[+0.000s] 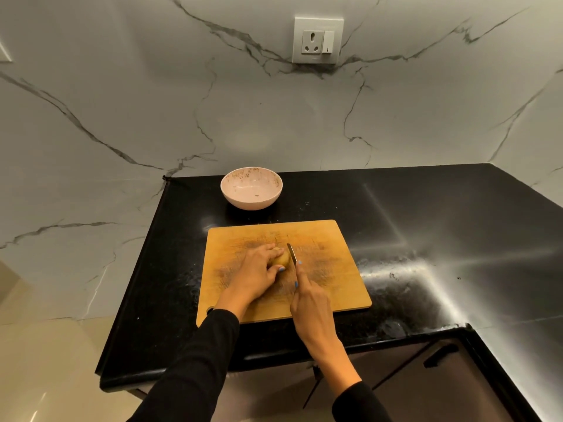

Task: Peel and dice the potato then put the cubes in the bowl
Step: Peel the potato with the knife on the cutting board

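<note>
Left hand (256,274) grips the potato (281,259) so it won't roll on the board (335,269); right hand (309,303) holds the knife (291,253) beside it, bowl (251,187) waiting close behind.

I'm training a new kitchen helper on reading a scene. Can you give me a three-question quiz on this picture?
1. True or false: the pale pink speckled bowl already holds potato cubes.
2. Which hand grips the steel-bladed knife?
3. The yellow-brown potato lies on: A) the black stone counter, B) the wooden cutting board, C) the bowl.

Key: 1 false; 2 the right hand, while the left hand holds the potato; 3 B.
</note>
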